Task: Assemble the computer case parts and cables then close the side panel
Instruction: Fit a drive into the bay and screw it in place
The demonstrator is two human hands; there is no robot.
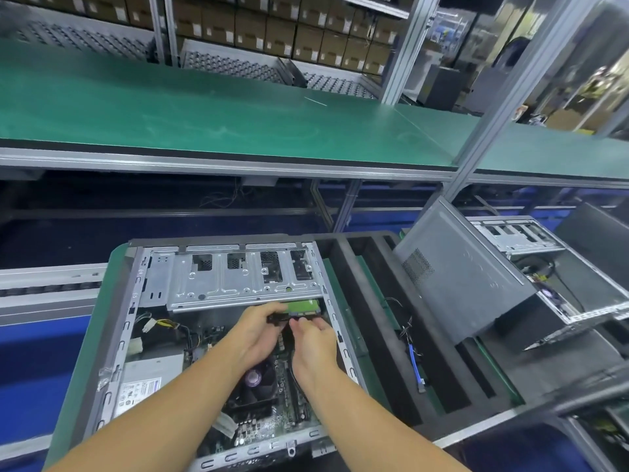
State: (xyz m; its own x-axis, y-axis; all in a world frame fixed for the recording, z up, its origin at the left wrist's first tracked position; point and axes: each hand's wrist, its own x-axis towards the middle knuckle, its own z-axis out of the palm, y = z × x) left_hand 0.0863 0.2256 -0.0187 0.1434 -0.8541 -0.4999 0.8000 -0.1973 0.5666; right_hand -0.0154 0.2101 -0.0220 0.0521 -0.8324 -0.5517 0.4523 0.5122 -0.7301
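Observation:
An open computer case (115,338) lies on its side on a green pallet, showing the motherboard (272,400), the power supply (143,379) and a silver drive cage (238,281). A hard drive (304,307) with a green circuit board sits just under the cage's front edge. My left hand (257,332) grips a black connector at the drive's edge. My right hand (315,338) pinches the black cable plug right beside it. The grey side panel (459,277) leans upright to the right of the case.
Black foam dividers (384,321) on the pallet hold a blue data cable (416,367). Another open case (558,287) stands at the right. A green workbench (204,117) runs across behind, with shelves of cardboard boxes (272,25) beyond.

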